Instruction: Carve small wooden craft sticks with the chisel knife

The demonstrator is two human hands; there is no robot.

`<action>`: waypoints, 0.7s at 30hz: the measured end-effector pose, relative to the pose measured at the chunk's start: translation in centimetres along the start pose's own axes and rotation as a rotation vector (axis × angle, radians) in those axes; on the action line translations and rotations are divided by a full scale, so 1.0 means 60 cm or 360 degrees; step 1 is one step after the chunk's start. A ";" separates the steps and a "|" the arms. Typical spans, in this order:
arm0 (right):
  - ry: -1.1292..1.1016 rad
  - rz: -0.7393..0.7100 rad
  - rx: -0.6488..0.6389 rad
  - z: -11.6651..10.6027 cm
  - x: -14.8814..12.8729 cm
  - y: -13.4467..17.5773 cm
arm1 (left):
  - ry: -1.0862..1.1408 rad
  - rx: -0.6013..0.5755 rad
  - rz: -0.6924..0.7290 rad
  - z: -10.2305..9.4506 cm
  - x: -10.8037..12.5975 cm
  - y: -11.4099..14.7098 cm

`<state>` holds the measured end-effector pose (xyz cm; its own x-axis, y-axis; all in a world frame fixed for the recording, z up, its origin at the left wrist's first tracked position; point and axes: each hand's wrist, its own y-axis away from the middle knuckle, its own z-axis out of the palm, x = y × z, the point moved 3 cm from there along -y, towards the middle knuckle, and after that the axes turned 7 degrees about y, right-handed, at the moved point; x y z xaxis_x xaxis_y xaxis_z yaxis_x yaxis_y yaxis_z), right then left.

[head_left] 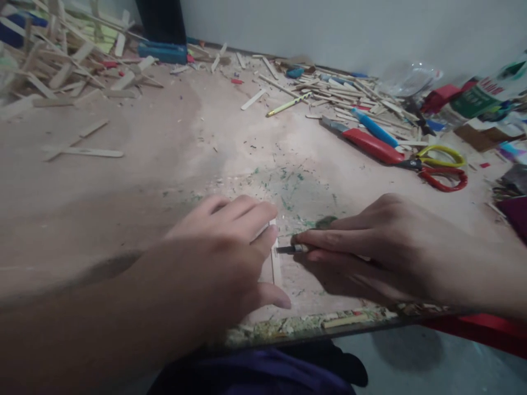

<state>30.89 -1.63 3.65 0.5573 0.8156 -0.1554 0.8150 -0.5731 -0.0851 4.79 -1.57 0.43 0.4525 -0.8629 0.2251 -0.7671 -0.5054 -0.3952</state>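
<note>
My left hand (230,252) presses flat on wooden craft sticks (275,263) lying on the brown work board (164,164) near its front edge. My right hand (370,247) grips a small craft knife (288,249), its dark blade tip touching the sticks just right of my left fingertips. The knife's handle is hidden inside my fingers.
Loose craft sticks (61,71) pile at the far left and back right. A red-handled cutter (366,144), a blue one (374,127), yellow and red scissors (440,167), a pencil (288,104) and boxes (477,101) lie at the right. Green shavings dot the board's middle.
</note>
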 end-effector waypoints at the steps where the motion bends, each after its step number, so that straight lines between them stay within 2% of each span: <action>1: -0.0014 -0.0051 0.0021 0.003 -0.001 0.001 | -0.0006 0.0008 -0.0001 0.000 0.000 0.000; 6: 0.0110 -0.0147 0.0204 0.006 -0.005 0.010 | 0.0024 -0.0014 0.0001 0.001 -0.001 0.005; 12: 0.0117 -0.0140 0.0038 -0.018 -0.006 0.006 | 0.0045 -0.0101 0.0061 -0.006 -0.006 0.002; 14: 0.0096 -0.0120 0.0044 -0.023 -0.005 0.003 | 0.0052 -0.0079 0.0054 -0.008 -0.006 0.000; 21: -0.0086 -0.0064 0.0014 -0.009 -0.008 0.004 | 0.0009 -0.0151 0.0054 -0.014 0.000 -0.008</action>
<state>30.88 -2.11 4.26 0.5147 0.8327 -0.2044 0.8350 -0.5409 -0.1010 4.76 -1.32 1.38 0.4231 -0.8794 0.2181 -0.8217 -0.4739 -0.3167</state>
